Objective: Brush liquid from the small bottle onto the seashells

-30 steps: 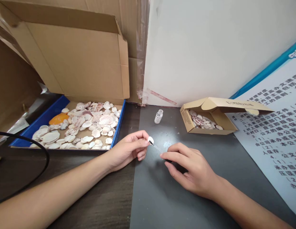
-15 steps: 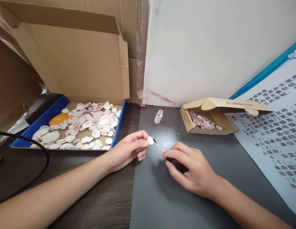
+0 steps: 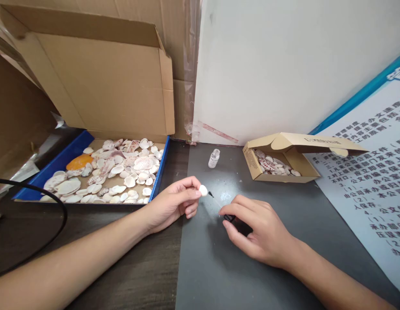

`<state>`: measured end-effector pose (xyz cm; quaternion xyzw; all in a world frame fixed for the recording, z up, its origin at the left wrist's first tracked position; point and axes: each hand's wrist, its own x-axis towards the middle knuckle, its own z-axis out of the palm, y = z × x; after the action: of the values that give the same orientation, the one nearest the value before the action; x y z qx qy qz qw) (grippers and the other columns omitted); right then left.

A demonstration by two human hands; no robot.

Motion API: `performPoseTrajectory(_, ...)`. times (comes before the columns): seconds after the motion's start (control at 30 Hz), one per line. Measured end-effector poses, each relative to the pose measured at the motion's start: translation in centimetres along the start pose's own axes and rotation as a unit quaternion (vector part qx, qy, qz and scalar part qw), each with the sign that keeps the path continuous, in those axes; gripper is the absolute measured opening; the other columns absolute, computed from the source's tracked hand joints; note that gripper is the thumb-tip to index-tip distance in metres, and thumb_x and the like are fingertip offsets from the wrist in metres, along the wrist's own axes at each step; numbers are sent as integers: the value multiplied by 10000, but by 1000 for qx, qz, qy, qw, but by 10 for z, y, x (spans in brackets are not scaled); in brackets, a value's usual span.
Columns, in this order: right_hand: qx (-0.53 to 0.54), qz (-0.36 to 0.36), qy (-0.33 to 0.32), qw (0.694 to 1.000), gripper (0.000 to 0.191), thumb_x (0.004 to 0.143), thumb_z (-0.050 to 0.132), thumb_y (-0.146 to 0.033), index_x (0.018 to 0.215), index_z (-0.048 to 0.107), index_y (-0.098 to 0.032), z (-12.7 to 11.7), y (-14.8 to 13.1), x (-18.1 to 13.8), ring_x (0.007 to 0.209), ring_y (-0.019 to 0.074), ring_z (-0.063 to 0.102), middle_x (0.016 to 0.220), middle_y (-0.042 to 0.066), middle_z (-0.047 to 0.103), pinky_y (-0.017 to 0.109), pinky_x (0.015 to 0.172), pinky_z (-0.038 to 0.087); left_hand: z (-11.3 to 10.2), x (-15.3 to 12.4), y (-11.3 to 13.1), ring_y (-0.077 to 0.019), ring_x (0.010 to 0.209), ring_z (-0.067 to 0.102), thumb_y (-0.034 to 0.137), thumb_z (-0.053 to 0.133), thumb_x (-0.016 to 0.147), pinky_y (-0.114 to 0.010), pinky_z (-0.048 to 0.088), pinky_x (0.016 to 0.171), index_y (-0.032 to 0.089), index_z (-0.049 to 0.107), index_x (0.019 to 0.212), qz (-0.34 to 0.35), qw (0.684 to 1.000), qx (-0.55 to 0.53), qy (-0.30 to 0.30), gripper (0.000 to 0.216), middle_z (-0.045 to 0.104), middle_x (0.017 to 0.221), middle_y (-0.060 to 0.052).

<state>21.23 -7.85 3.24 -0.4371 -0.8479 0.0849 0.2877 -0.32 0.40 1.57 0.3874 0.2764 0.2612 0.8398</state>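
Note:
Between the thumb and fingertips of my left hand (image 3: pixel 176 199) is a small white seashell (image 3: pixel 203 190), held above the dark mat. My right hand (image 3: pixel 256 228) pinches the black cap of a small applicator brush (image 3: pixel 229 218). Its thin stem slants up and left, and the dark brush tip sits just right of the shell, seemingly a little apart from it. Beyond my hands, a small clear glass bottle (image 3: pixel 214 159) stands upright without a cap, a printed label on its side.
On the left, an open blue-sided cardboard box (image 3: pixel 160 170) holds many shells and one orange piece (image 3: pixel 79 162). A smaller tan box (image 3: pixel 285 177) with shells stands at the right, beside a printed sheet (image 3: pixel 364 193). A black cable (image 3: pixel 63 215) curves along the left edge.
The brush tip has drawn slightly away from the shell, and the black cap has turned a little in my right fingers. My left hand has hardly moved.

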Motion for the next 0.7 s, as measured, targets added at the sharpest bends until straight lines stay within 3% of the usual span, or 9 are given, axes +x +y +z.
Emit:
performPoseTrajectory(0.17, 12, -27, 14, 999, 183, 918, 512, -140, 1028, 648, -194, 0, 0, 0, 651, 135, 618, 840, 38, 670, 253, 594, 480, 0, 0, 0, -63, 491, 368, 265, 722, 841, -196, 336, 500, 181, 551, 815, 0, 1000, -1, -6, 192, 411, 543, 83)
performPoseTrajectory(0.3, 3, -9, 2, 1000, 146, 915, 523, -165, 981, 652, -185, 0, 1, 0, 566, 128, 566, 755, 14, 636, 258, 546, 454, -1, 1, 0, -62, 488, 366, 261, 704, 858, -194, 340, 504, 182, 547, 822, -1, 1000, 1, -7, 179, 400, 534, 87)
performPoseTrajectory(0.43, 10, -25, 10, 1000, 192, 918, 516, -134, 1041, 649, -194, 1, 2, -1, 654, 138, 623, 863, 42, 674, 255, 596, 484, -1, 0, 0, -61, 494, 373, 270, 704, 859, -192, 344, 504, 181, 553, 834, 0, 1000, 3, -8, 178, 417, 551, 82)
performPoseTrajectory(0.6, 2, 0, -14, 1000, 147, 920, 535, -162, 1002, 655, -181, 2, 2, -1, 593, 138, 573, 791, 26, 647, 266, 563, 463, 0, 0, 1, -60, 491, 365, 264, 696, 865, -191, 347, 506, 182, 546, 830, 2, 1000, 3, -9, 175, 408, 539, 85)
performPoseTrajectory(0.7, 6, -15, 4, 1000, 178, 928, 528, -145, 1048, 652, -186, 3, 3, -2, 638, 136, 601, 866, 44, 664, 257, 589, 483, -1, 0, 0, -59, 491, 369, 266, 696, 866, -188, 346, 503, 182, 544, 832, 2, 1000, 3, -11, 177, 410, 543, 86)
